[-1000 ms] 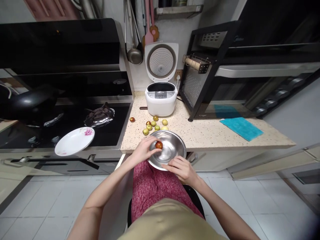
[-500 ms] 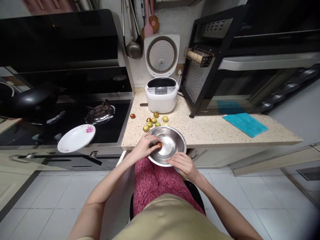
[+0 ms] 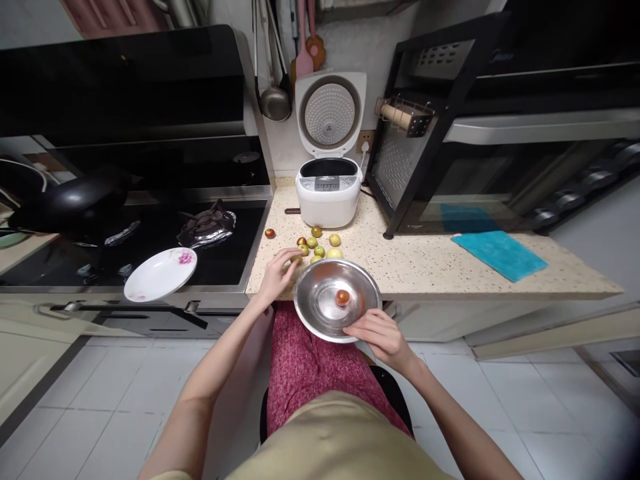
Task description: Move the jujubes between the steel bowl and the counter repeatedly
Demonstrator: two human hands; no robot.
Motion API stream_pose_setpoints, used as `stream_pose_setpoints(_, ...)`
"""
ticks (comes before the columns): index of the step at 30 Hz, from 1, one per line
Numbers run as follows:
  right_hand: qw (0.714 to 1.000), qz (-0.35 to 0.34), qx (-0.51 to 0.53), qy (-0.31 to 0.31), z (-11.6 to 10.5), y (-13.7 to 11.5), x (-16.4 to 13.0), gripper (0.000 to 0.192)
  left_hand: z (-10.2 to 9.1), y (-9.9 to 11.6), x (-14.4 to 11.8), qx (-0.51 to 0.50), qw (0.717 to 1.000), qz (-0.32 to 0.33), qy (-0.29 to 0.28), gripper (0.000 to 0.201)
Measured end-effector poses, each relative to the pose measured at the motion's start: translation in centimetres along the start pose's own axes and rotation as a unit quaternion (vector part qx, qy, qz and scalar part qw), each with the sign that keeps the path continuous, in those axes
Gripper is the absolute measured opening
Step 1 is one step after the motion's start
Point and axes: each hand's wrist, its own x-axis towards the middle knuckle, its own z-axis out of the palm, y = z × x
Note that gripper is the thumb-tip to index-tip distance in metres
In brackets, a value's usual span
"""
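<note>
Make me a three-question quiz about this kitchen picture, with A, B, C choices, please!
1. Where is the reddish fruit?
A. on the white plate
B. inside the metal bowl
C. in the rice cooker

2. What colour is the cloth on the counter?
A. teal blue
B. yellow
C. red

3. How is the rice cooker's lid?
A. shut
B. lying on the floor
C. standing open

Answers:
1. B, the fruit lies alone on the bowl's bottom, while the right hand holds the near rim.
2. A, the flat cloth at the right is teal blue.
3. C, the lid stands up above the rice cooker and shows its round inner plate.

The left hand reaches to the small green fruits beside the bowl.
</note>
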Motion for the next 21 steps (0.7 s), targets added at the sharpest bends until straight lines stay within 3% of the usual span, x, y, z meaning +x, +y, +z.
stream_pose_setpoints(7, 1.000, -0.005, 0.015, -0.017, -1.3, 0.1, 0.0, 0.037, 1.3, -1.1, 0.6, -0.004, 0.997, 0.041, -0.059, 0.029)
stream_pose_setpoints(18, 0.999, 0.014, 0.016, -0.029, -3.1, -0.4, -0.8, 0.037, 4.1, -1.0, 5.5, 0.004, 0.975, 0.067, -0.213, 0.042)
stream_pose_setpoints(21, 1.000, 0.011, 0.015, -0.018, -3.3, -0.5, -0.8, 0.037, 5.0, -1.3, 6.3, 0.032, 0.970, 0.063, -0.233, 0.045)
